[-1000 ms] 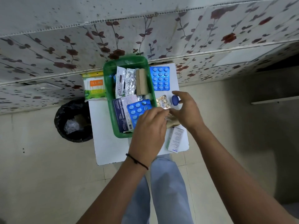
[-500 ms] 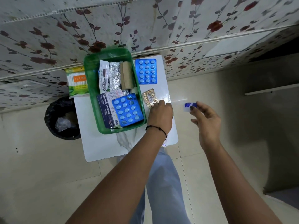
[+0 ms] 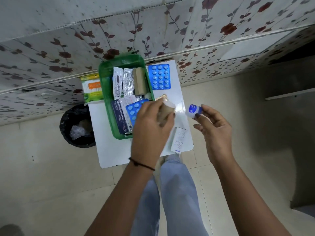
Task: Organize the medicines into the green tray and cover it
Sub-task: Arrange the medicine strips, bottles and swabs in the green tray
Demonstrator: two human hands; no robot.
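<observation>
The green tray (image 3: 106,92) stands on a small white table (image 3: 110,150) and holds blister strips, a dark dressing box and a brown roll. My left hand (image 3: 151,126) hovers over the tray's right rim, closed around a brown bottle (image 3: 166,110) with a white top. My right hand (image 3: 214,126) is off the table's right edge, pinching a small blue-and-white jar (image 3: 194,110) in its fingertips. A blue blister pack (image 3: 159,76), a gold blister strip (image 3: 162,97) and a white carton (image 3: 179,139) lie on the table right of the tray.
A green and orange box (image 3: 91,89) sits left of the tray against the flowered wall. A black bin (image 3: 76,126) stands on the floor to the table's left. My legs are under the table's near edge.
My left hand has lifted the brown bottle off the table toward the tray's right rim. My right hand has kept the small blue jar beside the table's right edge.
</observation>
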